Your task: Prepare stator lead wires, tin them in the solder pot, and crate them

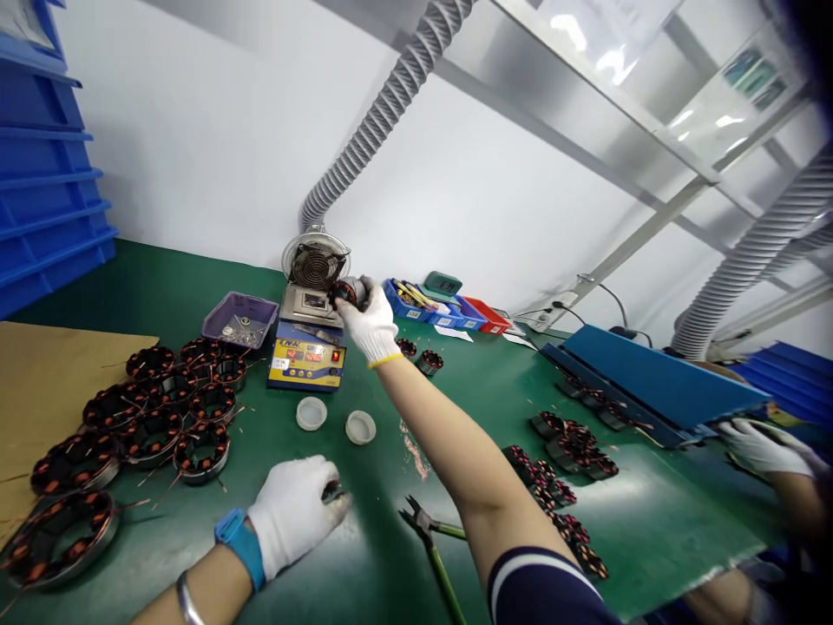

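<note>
Right hand [370, 325], clamped on a small stator [343, 293], at the solder pot [312, 304], 12 o'clock; left hand [292, 512] curled at 7 o'clock, grip unclear. Likely stiff and light, with fragile windings: hold by the core.

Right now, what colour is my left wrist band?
Blue; the band shows best in the head view.

At the left of the frame you have a cluster of large copper-wound stator rings [153, 417] beside a brown cardboard sheet [45, 373]. A purple tray [212, 323] of small parts sits above them. Two white caps [311, 413] lie near centre, with green-handled pliers [433, 538] at lower centre. Blue crates [45, 174] are stacked at upper left. At far right, a co-worker's gloved hand [758, 447] rests beside a blue tray [657, 386].
</note>
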`<action>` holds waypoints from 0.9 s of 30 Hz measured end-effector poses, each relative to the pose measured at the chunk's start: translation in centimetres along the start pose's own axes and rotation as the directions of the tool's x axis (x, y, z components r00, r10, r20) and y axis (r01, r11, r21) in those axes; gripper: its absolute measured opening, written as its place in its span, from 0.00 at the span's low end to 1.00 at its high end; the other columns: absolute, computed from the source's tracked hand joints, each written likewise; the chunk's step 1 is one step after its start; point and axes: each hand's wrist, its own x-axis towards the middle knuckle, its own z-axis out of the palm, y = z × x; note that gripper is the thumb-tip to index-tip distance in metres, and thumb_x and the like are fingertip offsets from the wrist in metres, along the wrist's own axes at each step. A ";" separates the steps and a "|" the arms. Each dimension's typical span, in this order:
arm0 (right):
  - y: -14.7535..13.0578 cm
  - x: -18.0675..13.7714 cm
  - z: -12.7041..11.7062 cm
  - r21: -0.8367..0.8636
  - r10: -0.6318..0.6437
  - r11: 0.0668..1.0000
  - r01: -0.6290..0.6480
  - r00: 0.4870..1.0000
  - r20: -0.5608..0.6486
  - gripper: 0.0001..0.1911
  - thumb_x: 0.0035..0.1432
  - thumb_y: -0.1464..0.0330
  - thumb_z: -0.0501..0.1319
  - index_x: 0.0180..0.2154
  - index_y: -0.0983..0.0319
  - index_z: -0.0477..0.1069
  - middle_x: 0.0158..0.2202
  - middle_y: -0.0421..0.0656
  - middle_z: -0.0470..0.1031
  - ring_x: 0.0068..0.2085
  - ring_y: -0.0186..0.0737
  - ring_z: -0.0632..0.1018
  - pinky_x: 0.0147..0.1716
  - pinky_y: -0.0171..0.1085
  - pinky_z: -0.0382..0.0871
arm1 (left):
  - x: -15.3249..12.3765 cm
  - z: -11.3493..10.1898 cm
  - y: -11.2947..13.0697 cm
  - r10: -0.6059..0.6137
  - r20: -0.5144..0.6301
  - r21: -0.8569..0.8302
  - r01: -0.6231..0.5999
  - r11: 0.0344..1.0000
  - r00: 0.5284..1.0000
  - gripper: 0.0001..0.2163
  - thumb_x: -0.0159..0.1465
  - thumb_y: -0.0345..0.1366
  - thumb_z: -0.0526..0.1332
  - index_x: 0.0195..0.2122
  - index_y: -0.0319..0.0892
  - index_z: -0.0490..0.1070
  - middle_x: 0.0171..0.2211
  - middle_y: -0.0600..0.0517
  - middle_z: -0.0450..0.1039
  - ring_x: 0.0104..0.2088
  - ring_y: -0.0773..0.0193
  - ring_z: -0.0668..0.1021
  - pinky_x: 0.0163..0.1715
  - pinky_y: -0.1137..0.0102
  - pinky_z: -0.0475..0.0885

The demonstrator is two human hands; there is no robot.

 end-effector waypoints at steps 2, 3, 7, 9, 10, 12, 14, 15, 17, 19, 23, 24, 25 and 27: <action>-0.7 3.2 0.6 -0.082 0.028 0.996 -0.028 1.000 -0.008 0.34 0.57 0.63 0.63 0.61 0.64 0.55 0.53 0.48 0.70 0.53 0.45 0.73 0.55 0.40 0.66 | 0.1 0.1 -0.2 -0.005 -0.011 -0.004 0.005 1.000 1.000 0.08 0.62 0.41 0.58 0.32 0.45 0.73 0.34 0.53 0.75 0.36 0.59 0.77 0.33 0.70 0.66; -0.9 4.4 1.1 -0.099 0.039 0.994 -0.039 0.999 -0.006 0.34 0.57 0.63 0.63 0.61 0.64 0.56 0.52 0.47 0.71 0.52 0.45 0.73 0.55 0.41 0.66 | 0.2 0.1 -0.2 -0.006 -0.016 -0.005 0.006 1.000 1.000 0.08 0.62 0.41 0.58 0.32 0.45 0.73 0.34 0.54 0.75 0.36 0.59 0.77 0.33 0.70 0.66; -0.4 6.5 2.9 -0.125 0.093 0.988 -0.088 0.995 0.031 0.32 0.55 0.62 0.65 0.59 0.63 0.60 0.48 0.46 0.73 0.49 0.46 0.75 0.54 0.42 0.67 | 0.4 0.3 -0.6 -0.008 -0.027 -0.016 0.007 1.000 1.000 0.07 0.61 0.40 0.58 0.33 0.46 0.73 0.34 0.54 0.75 0.37 0.60 0.77 0.33 0.70 0.66; 0.2 6.4 3.5 -0.146 0.124 0.983 -0.115 0.991 0.053 0.32 0.54 0.62 0.66 0.58 0.64 0.61 0.47 0.46 0.74 0.48 0.46 0.76 0.52 0.42 0.68 | 0.5 0.3 -0.7 -0.013 -0.032 -0.021 0.012 1.000 0.999 0.07 0.61 0.39 0.58 0.33 0.46 0.73 0.34 0.54 0.75 0.37 0.60 0.77 0.33 0.70 0.66; 0.5 6.2 3.8 -0.157 0.134 0.980 -0.123 0.989 0.061 0.32 0.54 0.61 0.66 0.58 0.64 0.61 0.47 0.47 0.74 0.47 0.47 0.76 0.52 0.42 0.68 | 0.5 0.3 -0.8 -0.015 -0.033 -0.024 0.014 1.000 0.999 0.07 0.61 0.39 0.58 0.33 0.46 0.73 0.34 0.54 0.75 0.37 0.60 0.77 0.33 0.70 0.66; 0.9 5.9 4.0 -0.180 0.143 0.975 -0.128 0.987 0.070 0.32 0.53 0.60 0.66 0.57 0.63 0.62 0.47 0.47 0.74 0.47 0.47 0.76 0.51 0.42 0.69 | 0.6 0.3 -0.8 -0.016 -0.030 -0.031 0.016 0.999 0.999 0.06 0.61 0.39 0.58 0.33 0.45 0.73 0.34 0.54 0.75 0.37 0.60 0.77 0.34 0.70 0.66; 1.2 5.9 4.1 -0.203 0.145 0.971 -0.127 0.987 0.073 0.33 0.54 0.59 0.66 0.58 0.63 0.62 0.48 0.47 0.74 0.47 0.47 0.76 0.51 0.42 0.69 | 0.6 0.3 -0.7 -0.017 -0.025 -0.038 0.016 0.999 1.000 0.07 0.61 0.39 0.58 0.33 0.46 0.74 0.34 0.54 0.75 0.37 0.60 0.77 0.34 0.70 0.66; 1.2 6.1 4.0 -0.214 0.142 0.969 -0.124 0.987 0.073 0.33 0.55 0.59 0.65 0.58 0.63 0.61 0.48 0.47 0.74 0.47 0.46 0.76 0.51 0.42 0.69 | 0.6 0.3 -0.7 -0.016 -0.023 -0.041 0.015 0.999 1.000 0.07 0.61 0.39 0.58 0.33 0.46 0.74 0.35 0.54 0.75 0.37 0.60 0.77 0.34 0.70 0.66; 1.1 6.6 3.8 -0.236 0.124 0.966 -0.103 0.989 0.075 0.33 0.57 0.58 0.63 0.59 0.64 0.59 0.48 0.47 0.74 0.47 0.44 0.76 0.50 0.40 0.69 | 0.6 0.2 -0.6 -0.017 -0.021 -0.046 0.016 0.999 1.000 0.06 0.61 0.39 0.58 0.33 0.46 0.74 0.35 0.54 0.75 0.37 0.60 0.77 0.35 0.70 0.66; 0.7 7.3 3.4 -0.266 0.087 0.962 -0.062 0.993 0.084 0.32 0.60 0.57 0.59 0.60 0.66 0.57 0.49 0.47 0.73 0.47 0.40 0.76 0.49 0.36 0.69 | 0.6 0.2 -0.6 -0.020 -0.023 -0.049 0.019 0.999 1.000 0.06 0.62 0.38 0.58 0.33 0.45 0.73 0.35 0.54 0.75 0.37 0.60 0.76 0.35 0.70 0.66; -0.7 8.1 1.8 -0.391 -0.013 0.918 0.059 0.993 0.119 0.32 0.63 0.58 0.56 0.62 0.68 0.53 0.51 0.48 0.71 0.49 0.41 0.75 0.49 0.36 0.69 | 0.6 0.1 -0.7 -0.025 -0.026 -0.057 0.023 0.998 0.999 0.06 0.61 0.38 0.58 0.33 0.45 0.73 0.35 0.54 0.75 0.37 0.61 0.77 0.35 0.70 0.66; -1.2 8.2 1.2 -0.436 -0.044 0.894 0.099 0.990 0.135 0.33 0.63 0.58 0.57 0.63 0.67 0.52 0.52 0.48 0.70 0.49 0.43 0.74 0.50 0.38 0.69 | 0.6 0.1 -0.7 -0.026 -0.027 -0.060 0.024 0.998 0.999 0.06 0.62 0.38 0.58 0.33 0.46 0.73 0.35 0.54 0.75 0.37 0.61 0.77 0.35 0.70 0.66; -1.8 8.1 0.7 -0.483 -0.079 0.863 0.147 0.984 0.157 0.34 0.62 0.59 0.59 0.63 0.65 0.51 0.53 0.49 0.69 0.50 0.46 0.74 0.50 0.41 0.69 | 0.6 0.1 -0.7 -0.027 -0.028 -0.063 0.026 0.998 0.999 0.06 0.62 0.38 0.58 0.33 0.46 0.73 0.35 0.54 0.75 0.37 0.61 0.77 0.35 0.70 0.66; -3.0 8.0 -0.2 -0.572 -0.161 0.775 0.270 0.959 0.234 0.35 0.58 0.63 0.63 0.63 0.61 0.54 0.54 0.48 0.67 0.51 0.52 0.72 0.51 0.47 0.67 | 0.6 0.1 -0.6 -0.028 -0.028 -0.070 0.026 0.997 0.999 0.06 0.61 0.38 0.58 0.33 0.46 0.74 0.35 0.54 0.75 0.37 0.61 0.77 0.35 0.70 0.66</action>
